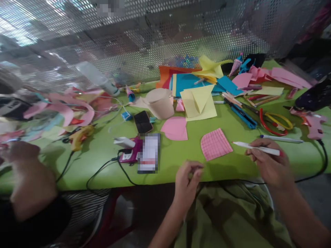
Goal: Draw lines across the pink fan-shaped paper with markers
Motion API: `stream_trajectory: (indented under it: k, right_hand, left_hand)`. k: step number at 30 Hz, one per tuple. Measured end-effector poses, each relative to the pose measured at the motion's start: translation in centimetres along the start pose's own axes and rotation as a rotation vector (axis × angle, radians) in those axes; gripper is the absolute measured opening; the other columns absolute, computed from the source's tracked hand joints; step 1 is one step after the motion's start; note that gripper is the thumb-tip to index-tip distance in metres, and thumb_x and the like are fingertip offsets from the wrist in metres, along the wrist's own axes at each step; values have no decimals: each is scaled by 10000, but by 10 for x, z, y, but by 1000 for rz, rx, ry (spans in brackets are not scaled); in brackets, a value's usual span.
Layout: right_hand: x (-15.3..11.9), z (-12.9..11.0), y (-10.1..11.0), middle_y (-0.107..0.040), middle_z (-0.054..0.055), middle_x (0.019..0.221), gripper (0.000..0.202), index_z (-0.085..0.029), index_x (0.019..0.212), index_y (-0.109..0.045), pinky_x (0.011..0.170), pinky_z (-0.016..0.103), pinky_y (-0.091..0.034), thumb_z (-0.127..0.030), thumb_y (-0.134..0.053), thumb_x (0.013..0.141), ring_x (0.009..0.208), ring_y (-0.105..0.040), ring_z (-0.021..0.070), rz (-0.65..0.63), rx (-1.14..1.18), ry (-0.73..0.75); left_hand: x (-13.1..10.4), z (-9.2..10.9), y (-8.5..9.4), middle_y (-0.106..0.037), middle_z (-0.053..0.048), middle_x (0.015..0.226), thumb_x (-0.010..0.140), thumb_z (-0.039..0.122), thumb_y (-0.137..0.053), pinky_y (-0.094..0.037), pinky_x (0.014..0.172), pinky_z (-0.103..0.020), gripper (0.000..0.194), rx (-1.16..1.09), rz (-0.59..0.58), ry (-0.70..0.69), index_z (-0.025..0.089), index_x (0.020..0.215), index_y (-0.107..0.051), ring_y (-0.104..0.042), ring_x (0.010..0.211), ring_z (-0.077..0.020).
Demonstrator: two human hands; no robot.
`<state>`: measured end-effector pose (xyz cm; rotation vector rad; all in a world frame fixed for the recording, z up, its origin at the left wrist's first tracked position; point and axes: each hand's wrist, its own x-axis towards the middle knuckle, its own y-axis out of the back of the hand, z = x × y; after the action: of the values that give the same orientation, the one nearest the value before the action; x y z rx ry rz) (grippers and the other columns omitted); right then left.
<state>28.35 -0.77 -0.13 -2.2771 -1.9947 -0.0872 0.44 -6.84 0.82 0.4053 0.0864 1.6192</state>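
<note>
Green cloth over the person's lap fills the bottom of the view, with both forearms rising from it to the table (103,162), a wide lime-green top that carries everything else. At the far left a co-worker's arm (31,186) leans on the edge, blurred. Toward the back lies a heap of coloured paper (191,82), with a yellow sheet (198,103) folded into a point in front of it and a tan paper cone (160,102) beside that. Smaller pieces sit nearer: a plain pink half-round (175,128), then the pink gridded piece (216,144), flat on the table just ahead of the hands and touched by neither. The right hand (269,165) grips a white pen (258,148), fingers closed round its red-tipped rear end, the point aimed left and stopping just short of the gridded piece. The left hand (187,179) hangs at the table edge, fingers curled in with thumb against fingertips; whether it pinches something small cannot be told. Beyond the pen lie red and yellow scissors (274,122), a blue cutter (243,115) and a pink glue gun (314,124) with its black cord. By my judgement the ruling of the pink piece is in hand, between strokes; the next move calls for the left hand to steady the paper while the pen tip comes down on it
</note>
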Motion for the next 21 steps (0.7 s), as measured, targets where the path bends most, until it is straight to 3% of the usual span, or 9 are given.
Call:
stream_trajectory:
  k: [3, 7, 11, 14, 21]
  right_hand:
    - [-4, -15, -10, -723, 31, 823, 155, -299, 938, -817, 571, 300, -502, -423, -856, 853, 719, -661, 194, -95, 184, -76]
    - [-13, -29, -21, -734, 43, 802, 188, -280, 910, -842, 545, 275, -495, -455, -867, 847, 710, -661, 187, -188, 242, -151]
    - [-24, -29, -22, -729, 28, 826, 185, -286, 936, -827, 569, 268, -502, -450, -867, 860, 696, -625, 169, -238, 246, -189]
    - [-29, -26, -18, -716, 25, 827, 199, -274, 948, -814, 585, 271, -502, -459, -849, 882, 705, -612, 171, -249, 212, -198]
    - [-40, -25, -16, -696, 21, 805, 223, -245, 939, -795, 577, 281, -468, -452, -842, 872, 701, -594, 177, -288, 127, -210]
  left_hand:
    - [9, 10, -11, -681, -33, 858, 1062, 523, -605, -451, 720, -280, 382, -221, -44, 208, 188, 1019, -784, -563, 762, -167]
    - [18, 15, -31, -564, -23, 803, 1079, 591, -524, -438, 725, -276, 512, -504, -32, 325, 173, 1035, -816, -460, 745, -152]
    - [17, 18, -44, -489, 7, 810, 1056, 516, -611, -421, 735, -256, 377, -594, -23, 320, 193, 1156, -780, -434, 745, -134]
    - [13, 21, -48, -494, 16, 815, 1049, 516, -632, -415, 729, -254, 340, -582, -41, 294, 199, 1124, -728, -432, 730, -129]
    - [6, 37, -57, -563, -16, 901, 1095, 554, -520, -425, 789, -281, 403, -352, -130, 189, 192, 1128, -696, -492, 817, -158]
